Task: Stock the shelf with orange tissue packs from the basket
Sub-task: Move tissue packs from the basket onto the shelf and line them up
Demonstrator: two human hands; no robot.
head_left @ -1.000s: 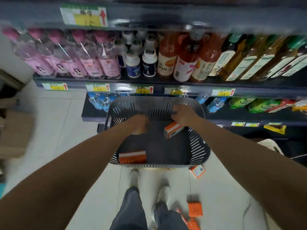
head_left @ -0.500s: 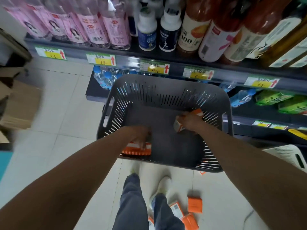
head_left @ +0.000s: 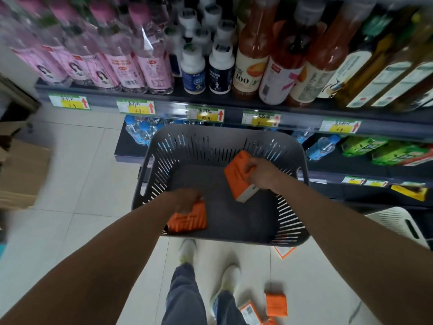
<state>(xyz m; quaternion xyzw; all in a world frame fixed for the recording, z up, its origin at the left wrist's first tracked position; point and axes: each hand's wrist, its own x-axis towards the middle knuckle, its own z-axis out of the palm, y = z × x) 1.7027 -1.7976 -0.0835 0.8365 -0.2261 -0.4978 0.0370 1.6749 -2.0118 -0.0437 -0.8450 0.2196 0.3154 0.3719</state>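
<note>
Head camera shows each hand, left hand [head_left: 187, 200] and right hand [head_left: 262, 175], clamped on a light, squashy orange tissue pack [head_left: 239, 177] inside the basket [head_left: 150, 184], best gripped across its flat faces.

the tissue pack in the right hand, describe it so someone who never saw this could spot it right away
Find the dark grey slotted basket in front of the drink shelves. Inside it, toward the far right, the right hand holds up an orange tissue pack. Unlike the other orange pack lying low under the left hand, this one is lifted, tilted, and shows a white end.
</note>
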